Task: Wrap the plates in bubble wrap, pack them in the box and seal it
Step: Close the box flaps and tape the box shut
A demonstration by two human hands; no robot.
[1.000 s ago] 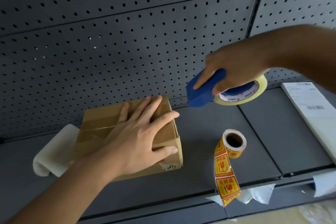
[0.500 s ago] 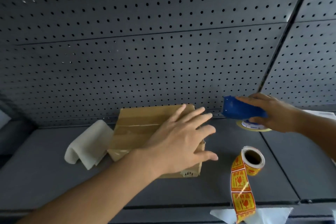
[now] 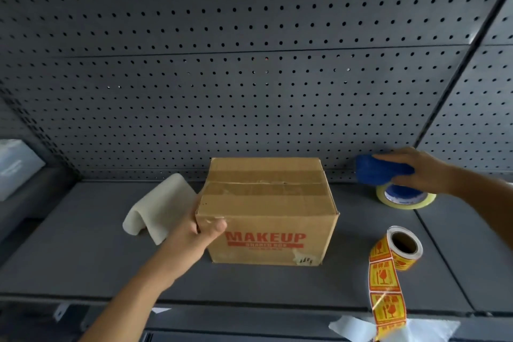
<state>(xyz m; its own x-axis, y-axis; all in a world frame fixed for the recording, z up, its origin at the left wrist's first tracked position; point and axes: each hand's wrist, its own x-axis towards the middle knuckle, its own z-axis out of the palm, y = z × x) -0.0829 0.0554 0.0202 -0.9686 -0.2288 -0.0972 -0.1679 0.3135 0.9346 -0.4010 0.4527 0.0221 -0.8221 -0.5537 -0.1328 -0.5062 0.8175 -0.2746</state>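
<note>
I see a roll of yellow fragile stickers lying on the grey counter, its strip trailing over the front edge onto white paper. A folded white foam sheet lies further left, below the pegboard wall.

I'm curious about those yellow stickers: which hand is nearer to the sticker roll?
Right. The right hand holds the blue tape dispenser just behind the sticker roll; the left hand grips the box at its left corner, farther off.
</note>
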